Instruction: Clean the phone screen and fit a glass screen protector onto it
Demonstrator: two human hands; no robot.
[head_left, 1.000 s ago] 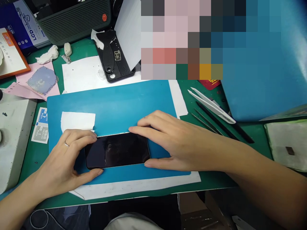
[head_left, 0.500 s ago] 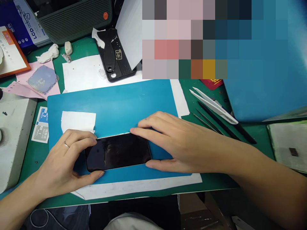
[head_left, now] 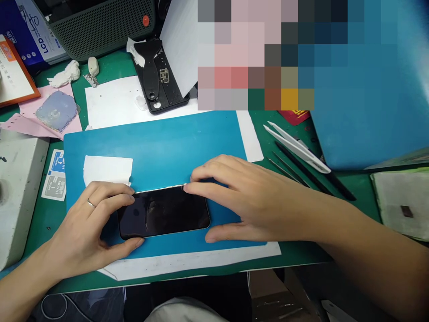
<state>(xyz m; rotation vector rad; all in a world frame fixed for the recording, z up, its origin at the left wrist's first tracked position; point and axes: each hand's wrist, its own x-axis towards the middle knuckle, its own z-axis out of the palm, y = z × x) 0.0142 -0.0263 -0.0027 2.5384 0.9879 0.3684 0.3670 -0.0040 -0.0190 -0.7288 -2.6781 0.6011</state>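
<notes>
A black phone (head_left: 164, 212) lies screen up on a blue mat (head_left: 161, 143), long side toward me. My left hand (head_left: 89, 223), with a ring on one finger, clasps the phone's left end between thumb and fingers. My right hand (head_left: 241, 201) grips the right end, its index fingertip on the far top edge and its thumb at the near right corner. A white paper scrap (head_left: 107, 169) lies on the mat just beyond my left hand.
Tweezers and thin black tools (head_left: 301, 156) lie right of the mat. A second black phone with a scraper (head_left: 159, 80) sits behind on white paper. A grey box (head_left: 16, 188) stands at left, a green speaker (head_left: 100, 27) at the back, a blue sheet (head_left: 372, 89) at right.
My right index fingertip has slid slightly to the right along the phone's far edge. The phone and my left hand have barely moved.
</notes>
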